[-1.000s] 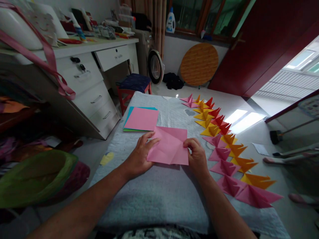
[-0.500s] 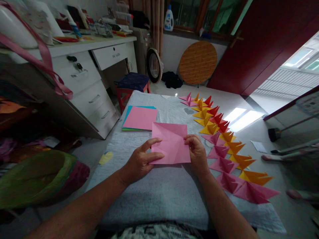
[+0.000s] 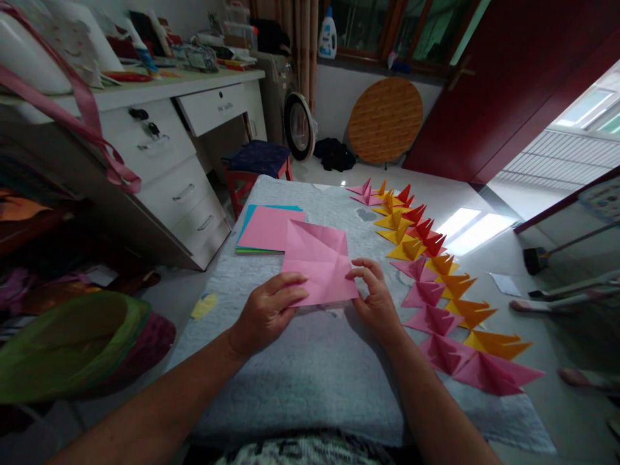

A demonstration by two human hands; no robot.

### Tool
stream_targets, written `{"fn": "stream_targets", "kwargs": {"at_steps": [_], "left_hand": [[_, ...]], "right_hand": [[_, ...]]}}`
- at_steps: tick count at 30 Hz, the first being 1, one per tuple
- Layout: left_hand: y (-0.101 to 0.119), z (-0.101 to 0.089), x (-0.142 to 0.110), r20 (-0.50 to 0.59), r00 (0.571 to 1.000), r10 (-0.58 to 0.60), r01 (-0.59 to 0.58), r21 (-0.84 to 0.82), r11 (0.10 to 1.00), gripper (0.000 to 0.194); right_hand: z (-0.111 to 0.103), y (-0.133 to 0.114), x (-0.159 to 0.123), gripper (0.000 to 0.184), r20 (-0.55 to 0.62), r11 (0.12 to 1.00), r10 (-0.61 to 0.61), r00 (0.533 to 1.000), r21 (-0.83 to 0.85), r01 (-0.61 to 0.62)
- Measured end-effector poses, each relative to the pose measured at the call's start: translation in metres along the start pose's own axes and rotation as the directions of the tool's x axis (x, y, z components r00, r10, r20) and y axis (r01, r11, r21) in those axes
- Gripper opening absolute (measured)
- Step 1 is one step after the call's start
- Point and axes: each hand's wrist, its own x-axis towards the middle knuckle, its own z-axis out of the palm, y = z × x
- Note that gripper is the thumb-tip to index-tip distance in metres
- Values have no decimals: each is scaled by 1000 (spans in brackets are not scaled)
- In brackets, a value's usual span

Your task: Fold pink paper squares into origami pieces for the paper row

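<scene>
Two hands [image 3: 271, 309] [image 3: 375, 294] hold one sheet [image 3: 322, 261] near perhaps twenty paper birds [image 3: 436, 320].

A white desk [image 3: 169, 187] with drawers fills the upper left of the frame, near a dark-cushioned stool [image 3: 259, 159]. At top centre, a blue-capped bottle [image 3: 328, 39] stands on the windowsill [image 3: 358, 68]; a red door [image 3: 489, 90] spans the upper right.

We're in a home here: silver front-loading washing machine [image 3: 277, 90] with its round door open, brown fabric curtain [image 3: 304, 55] beside it, white wooden desk [image 3: 169, 161] heaped with household clutter, dark red door [image 3: 489, 84] beyond.
</scene>
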Motion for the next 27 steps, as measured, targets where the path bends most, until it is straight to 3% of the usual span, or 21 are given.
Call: {"fn": "stream_targets", "kwargs": {"at_steps": [3, 7, 14, 20, 23, 27], "left_hand": [[-1, 0, 0, -23, 999, -36, 37, 48, 998, 26], [-2, 4, -1, 3, 997, -75, 75, 64, 995, 21], [-6, 14, -6, 222, 975, -30, 6, 111, 994, 32], [-8, 14, -8, 333, 942, -35, -26, 177, 984, 19], [-8, 14, -8, 320, 947, -32, -14, 142, 990, 18], [-6, 13, -7, 210, 976, -51, 40, 54, 998, 22]], "right_hand": [[2, -4, -4, 35, 40, 996, -29, 999, -79, 33], [4, -4, -6, 21, 48, 982, -64, 997, -173, 72], [0, 4, -2, 20, 81, 968, 13, 997, -249, 7], [-2, 6, -1, 18, 123, 963, 80, 989, -265, -45], [0, 7, -2, 21, 103, 966, 108, 989, -245, -80], [1, 9, -3, 33, 51, 976, 115, 992, -193, -104]]}}
